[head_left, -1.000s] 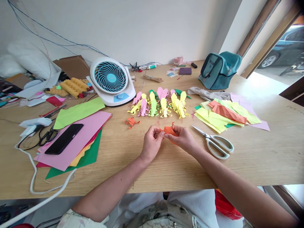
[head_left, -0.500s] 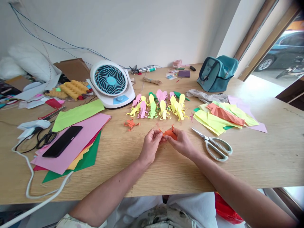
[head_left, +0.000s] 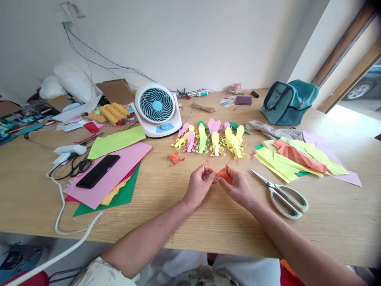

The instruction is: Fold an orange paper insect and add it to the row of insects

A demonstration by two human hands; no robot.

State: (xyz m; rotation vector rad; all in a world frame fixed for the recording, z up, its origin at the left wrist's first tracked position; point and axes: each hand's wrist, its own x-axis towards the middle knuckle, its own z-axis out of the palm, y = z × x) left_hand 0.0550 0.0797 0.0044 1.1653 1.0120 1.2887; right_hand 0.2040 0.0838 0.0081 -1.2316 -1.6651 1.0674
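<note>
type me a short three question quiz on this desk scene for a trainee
1. What colour is the folded paper held by the left hand and the right hand?
2. True or false: the phone lies on the pink sheet.
3. Which lies nearest the right hand? A fan, B scissors, C bag.

Key: 1 orange; 2 true; 3 B.

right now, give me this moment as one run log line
left hand: pinches orange paper | right hand: holds same paper | right of hands: scissors on table | beyond hands: paper figures
</note>
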